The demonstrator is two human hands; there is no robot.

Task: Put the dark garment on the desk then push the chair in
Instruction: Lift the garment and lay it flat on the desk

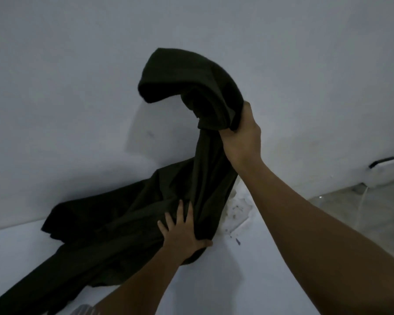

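Observation:
The dark garment (127, 221) lies partly spread on the white desk (248, 276), against the wall. My right hand (241, 135) is shut on a bunched part of it and holds that end up in the air, where the cloth folds over above the fist. My left hand (182, 233) lies flat on the lower part of the cloth, fingers spread, thumb hooked around its edge near the desk surface. One end of the garment trails off the desk's near left edge. No chair is in view.
A pale wall (77, 87) rises right behind the desk. Crumpled white material with dark marks (239, 208) sits behind the garment. At the right, a white device with a cable (383, 171) rests by the floor (362, 212).

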